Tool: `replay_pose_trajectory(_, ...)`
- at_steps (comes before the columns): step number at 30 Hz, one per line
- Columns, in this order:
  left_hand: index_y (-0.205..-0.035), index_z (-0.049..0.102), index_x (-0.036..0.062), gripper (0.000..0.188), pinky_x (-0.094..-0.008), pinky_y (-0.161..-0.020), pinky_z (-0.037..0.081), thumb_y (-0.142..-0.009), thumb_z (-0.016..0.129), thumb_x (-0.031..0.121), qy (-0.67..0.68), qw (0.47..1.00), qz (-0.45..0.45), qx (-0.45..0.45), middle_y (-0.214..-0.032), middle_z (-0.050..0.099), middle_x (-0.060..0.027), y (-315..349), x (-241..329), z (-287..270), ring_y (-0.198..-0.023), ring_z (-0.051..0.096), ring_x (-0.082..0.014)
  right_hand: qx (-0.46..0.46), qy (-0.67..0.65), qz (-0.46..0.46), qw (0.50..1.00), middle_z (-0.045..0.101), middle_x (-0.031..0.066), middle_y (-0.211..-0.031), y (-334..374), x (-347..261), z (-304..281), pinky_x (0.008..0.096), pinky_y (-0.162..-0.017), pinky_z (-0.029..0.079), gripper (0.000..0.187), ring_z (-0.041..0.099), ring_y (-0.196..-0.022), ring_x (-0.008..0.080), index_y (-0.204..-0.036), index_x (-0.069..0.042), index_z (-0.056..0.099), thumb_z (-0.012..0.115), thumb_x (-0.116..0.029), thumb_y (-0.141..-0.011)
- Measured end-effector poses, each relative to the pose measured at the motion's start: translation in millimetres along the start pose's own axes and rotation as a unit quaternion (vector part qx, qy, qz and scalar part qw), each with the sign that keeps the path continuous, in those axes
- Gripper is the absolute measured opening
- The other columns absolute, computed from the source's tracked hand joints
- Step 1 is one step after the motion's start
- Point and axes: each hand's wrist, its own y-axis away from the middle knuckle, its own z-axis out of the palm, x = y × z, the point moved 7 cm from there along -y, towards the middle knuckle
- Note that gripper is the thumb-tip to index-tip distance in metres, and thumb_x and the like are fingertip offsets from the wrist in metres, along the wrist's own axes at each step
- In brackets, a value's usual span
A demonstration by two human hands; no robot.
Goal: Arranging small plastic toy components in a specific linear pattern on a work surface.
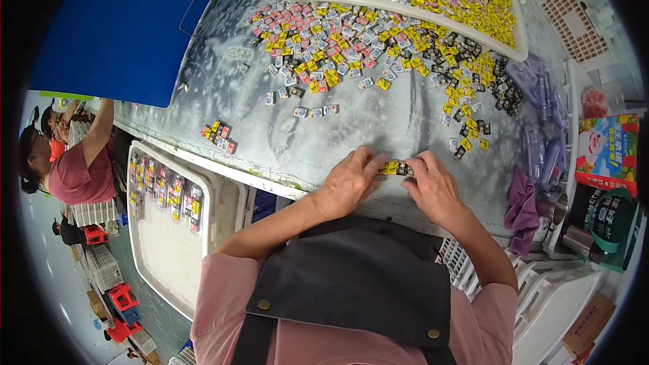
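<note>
At the near edge of the table, my left hand (348, 184) and my right hand (435, 186) hold the two ends of a short row of small yellow and black blocks (395, 168). The fingers of both hands are closed on the row, and its ends are partly hidden by them. Beyond my hands spreads a loose pile of small pink, yellow, black and white-blue blocks (331, 47). Three white-blue blocks (316, 111) lie side by side in front of the pile. A cluster of mixed blocks (219, 137) sits to the left, near the edge.
A white tray (399, 4) full of blocks stands at the back. Lower left, another white tray (159, 257) holds clear packs. Clear plastic containers (541, 122) and a purple cloth (521, 203) lie right. A blue panel (128, 34) and another person (81, 169) are left.
</note>
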Motion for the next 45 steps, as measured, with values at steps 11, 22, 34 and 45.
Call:
replay_pose_trajectory(11, -0.113, 0.066, -0.0056, 0.032, -0.0395, -0.078, 0.055, -0.082, 0.073, -0.001, -0.050, 0.992, 0.094, 0.061, -0.103, 0.062, -0.0160, 20.7, -9.4, -5.2, -0.094, 0.063, -0.0332, 0.147, 0.089, -0.143, 0.975, 0.065, 0.0132, -0.110, 29.2, -4.5, 1.2, 0.0391, -0.081, 0.053, 0.025, 0.062, -0.099, 0.0306, -0.106, 0.001, 0.067, 0.071, -0.001, -0.082)
replay_pose_trajectory(22, -0.097, 0.065, 0.0002, 0.015, -0.0425, -0.071, 0.054, -0.084, 0.073, 0.001, 0.023, 0.994, -0.052, 0.096, -0.090, 0.064, -0.0155, 6.2, -16.5, -1.4, -0.084, 0.064, -0.0353, 0.186, 0.083, -0.169, 0.964, 0.067, 0.0156, -0.114, 35.0, 4.3, 0.2, 0.0392, -0.086, 0.055, 0.034, 0.063, -0.100, 0.0315, -0.110, 0.007, 0.068, 0.065, 0.003, -0.076)
replay_pose_trajectory(34, -0.095, 0.068, -0.0026, 0.011, -0.0368, -0.063, 0.054, -0.085, 0.070, 0.001, 0.144, 0.968, -0.167, 0.118, -0.085, 0.066, -0.0171, 6.8, -40.9, 6.5, -0.071, 0.068, -0.0289, 0.197, 0.078, -0.155, 0.965, 0.068, 0.0140, -0.114, 36.3, 2.6, 0.8, 0.0396, -0.085, 0.054, 0.026, 0.064, -0.099, 0.0330, -0.108, 0.005, 0.069, 0.069, 0.002, -0.081)
replay_pose_trajectory(45, -0.089, 0.066, -0.0026, 0.009, -0.0395, -0.062, 0.051, -0.085, 0.071, 0.003, 0.126, 0.969, -0.175, 0.118, -0.079, 0.065, -0.0187, 8.6, -39.5, 5.2, -0.069, 0.066, -0.0341, 0.189, 0.064, -0.131, 0.971, 0.066, 0.0138, -0.118, 38.2, 8.7, 7.7, 0.0417, -0.089, 0.052, 0.031, 0.062, -0.102, 0.0347, -0.113, 0.005, 0.068, 0.068, 0.002, -0.082)
